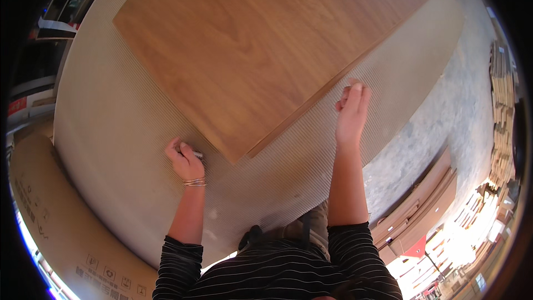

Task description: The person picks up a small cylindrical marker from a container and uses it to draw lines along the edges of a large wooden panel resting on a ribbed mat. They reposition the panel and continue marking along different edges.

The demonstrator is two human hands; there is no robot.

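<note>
A large wood-grain panel [266, 50] lies flat on a wide sheet of corrugated cardboard [127, 128], one corner pointing toward me. Left of that near corner, my left hand [186, 161] is closed round a small object with a silvery end [198, 155]; the fingers cover most of it, so its kind does not show. My right hand [353, 112] hovers just off the panel's right edge, its fingers curled and pressed together. Whatever may be between those fingertips is too small to name. Neither hand visibly touches the panel.
At the lower left lies a big printed brown cardboard piece [83, 233]. Long brown boards [416, 205] rest on the grey floor [411, 150] at right, with stacked flat material [501, 111] beyond. Dark racks or equipment [41, 61] stand along the left.
</note>
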